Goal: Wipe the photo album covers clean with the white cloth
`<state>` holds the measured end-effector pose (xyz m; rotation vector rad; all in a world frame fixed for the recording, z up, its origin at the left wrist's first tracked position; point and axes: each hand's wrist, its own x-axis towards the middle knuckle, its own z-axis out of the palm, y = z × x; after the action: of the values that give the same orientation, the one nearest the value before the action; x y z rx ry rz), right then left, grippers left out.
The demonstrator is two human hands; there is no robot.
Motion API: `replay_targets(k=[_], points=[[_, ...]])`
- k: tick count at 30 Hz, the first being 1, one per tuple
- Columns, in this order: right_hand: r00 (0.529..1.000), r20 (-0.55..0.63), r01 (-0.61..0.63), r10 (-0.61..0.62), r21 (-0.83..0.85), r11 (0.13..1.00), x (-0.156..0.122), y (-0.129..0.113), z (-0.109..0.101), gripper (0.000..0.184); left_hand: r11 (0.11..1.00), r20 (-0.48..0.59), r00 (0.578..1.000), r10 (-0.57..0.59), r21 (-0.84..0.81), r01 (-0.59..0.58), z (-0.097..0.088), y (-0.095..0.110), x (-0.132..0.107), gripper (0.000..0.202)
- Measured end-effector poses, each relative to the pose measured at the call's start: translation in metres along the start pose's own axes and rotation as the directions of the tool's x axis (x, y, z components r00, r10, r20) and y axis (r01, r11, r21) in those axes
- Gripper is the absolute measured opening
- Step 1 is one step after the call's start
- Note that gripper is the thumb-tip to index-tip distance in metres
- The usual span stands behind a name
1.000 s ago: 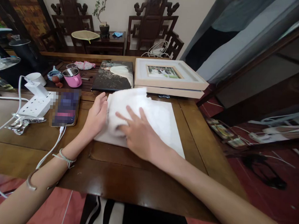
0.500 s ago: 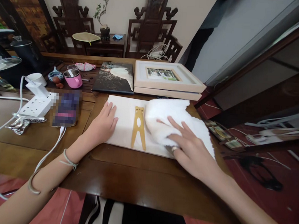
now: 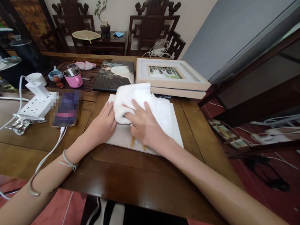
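A pale flat board [image 3: 176,129] lies on the dark wooden table. My left hand [image 3: 102,123] rests flat along its left edge, fingers stretched out and touching the cloth's left side. My right hand [image 3: 144,125] presses a white fluffy cloth [image 3: 136,93] onto the board, fingers spread over its folds and the thumb side tucked under. Beneath that hand, two legs of a gold A-shaped piece [image 3: 133,142] poke out toward the front edge; its upper part is hidden by the cloth and hand.
Behind the board are a dark picture panel [image 3: 114,77] and stacked pale frames [image 3: 171,82]. To the left stand a pink mug [image 3: 73,78], a white power strip [image 3: 38,105] and a charging phone [image 3: 67,109] with cables. The table's right edge drops to a red floor.
My right hand has slid the cloth leftward across the board, covering most of the gold piece and baring the board's right side. My left hand has stayed in place.
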<state>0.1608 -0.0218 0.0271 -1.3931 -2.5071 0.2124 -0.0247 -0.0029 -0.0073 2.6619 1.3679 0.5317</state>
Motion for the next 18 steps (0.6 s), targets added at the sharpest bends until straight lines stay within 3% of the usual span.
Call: replay_targets(k=[4,10,12,18], points=[[1.000,0.000,0.003,-0.003,-0.004,1.000,-0.022,0.025,-0.011,0.050,0.995,0.045,0.995,-0.091,0.032,0.090,-0.005,0.001,-0.003,0.054],[0.987,-0.138,-0.100,0.086,-0.101,0.990,-0.069,0.062,-0.010,0.036,0.995,0.042,0.995,-0.087,0.059,0.084,-0.008,0.001,-0.007,0.053],[0.983,-0.174,-0.074,0.056,-0.102,0.992,-0.091,0.054,-0.008,0.033,0.995,0.032,0.996,-0.079,0.071,0.076,-0.007,0.000,-0.007,0.053],[0.973,-0.182,0.139,-0.145,-0.042,0.989,-0.155,0.000,-0.016,0.028,0.994,0.017,0.998,-0.063,0.088,0.061,-0.007,0.003,-0.007,0.053]])
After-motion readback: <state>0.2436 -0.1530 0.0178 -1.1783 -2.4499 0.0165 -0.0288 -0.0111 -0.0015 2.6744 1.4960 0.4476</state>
